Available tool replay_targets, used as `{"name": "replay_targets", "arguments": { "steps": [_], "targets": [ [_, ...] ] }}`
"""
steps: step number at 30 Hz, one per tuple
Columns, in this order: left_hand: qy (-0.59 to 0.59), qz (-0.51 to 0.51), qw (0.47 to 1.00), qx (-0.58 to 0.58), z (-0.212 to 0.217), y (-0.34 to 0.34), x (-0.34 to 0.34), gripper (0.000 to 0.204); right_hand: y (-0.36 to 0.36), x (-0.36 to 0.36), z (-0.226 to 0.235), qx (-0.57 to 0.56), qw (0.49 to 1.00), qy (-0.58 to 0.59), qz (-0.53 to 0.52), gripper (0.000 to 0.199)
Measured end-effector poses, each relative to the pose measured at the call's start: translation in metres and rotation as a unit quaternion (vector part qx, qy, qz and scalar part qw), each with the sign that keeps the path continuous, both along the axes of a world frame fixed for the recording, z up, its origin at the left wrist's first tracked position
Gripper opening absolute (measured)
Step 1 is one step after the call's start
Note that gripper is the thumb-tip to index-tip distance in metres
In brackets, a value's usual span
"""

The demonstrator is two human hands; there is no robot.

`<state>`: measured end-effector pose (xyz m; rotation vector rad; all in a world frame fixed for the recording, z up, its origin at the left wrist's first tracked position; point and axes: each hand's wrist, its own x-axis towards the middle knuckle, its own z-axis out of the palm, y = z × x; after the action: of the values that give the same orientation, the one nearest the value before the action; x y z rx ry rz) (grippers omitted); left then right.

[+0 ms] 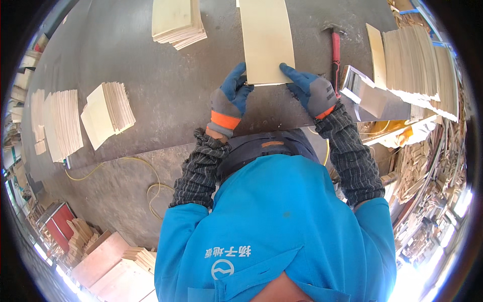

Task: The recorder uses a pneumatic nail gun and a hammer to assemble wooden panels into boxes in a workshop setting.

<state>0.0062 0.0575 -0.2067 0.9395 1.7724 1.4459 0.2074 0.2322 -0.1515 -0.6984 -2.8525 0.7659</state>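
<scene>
A long pale wooden board [267, 43] lies lengthwise away from me over the dark tabletop, its near end between my hands. My left hand [230, 95], in a blue and grey glove with an orange cuff, grips the board's left near corner, fingers curled beneath the edge. On the opposite corner my right hand [313, 90], gloved alike, presses its thumb on top while its fingers go under. Whether more boards lie beneath this one I cannot tell. To the right of my right hand rests a claw hammer [336, 55] with a red and black handle.
Stacks of thin wooden boards stand at the table's left [63, 123], near left [108, 113], far middle [177, 20] and right [410, 63]. Beside the right stack sits a white-edged box-like piece [363, 90]. A yellow hose [153, 186] curls on the floor below the table edge.
</scene>
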Motion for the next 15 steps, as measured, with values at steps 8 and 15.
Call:
{"name": "replay_targets", "arguments": {
  "steps": [8,15],
  "targets": [
    [-0.043,-0.001,0.997,0.063,-0.026,0.002,0.001,0.061,-0.002,-0.004,0.001,0.041,0.999,0.006,0.026,0.061],
    [0.01,-0.011,0.998,0.06,-0.02,-0.002,0.0,0.06,-0.001,-0.003,0.001,0.02,0.999,-0.018,0.017,0.06]
  ]
}}
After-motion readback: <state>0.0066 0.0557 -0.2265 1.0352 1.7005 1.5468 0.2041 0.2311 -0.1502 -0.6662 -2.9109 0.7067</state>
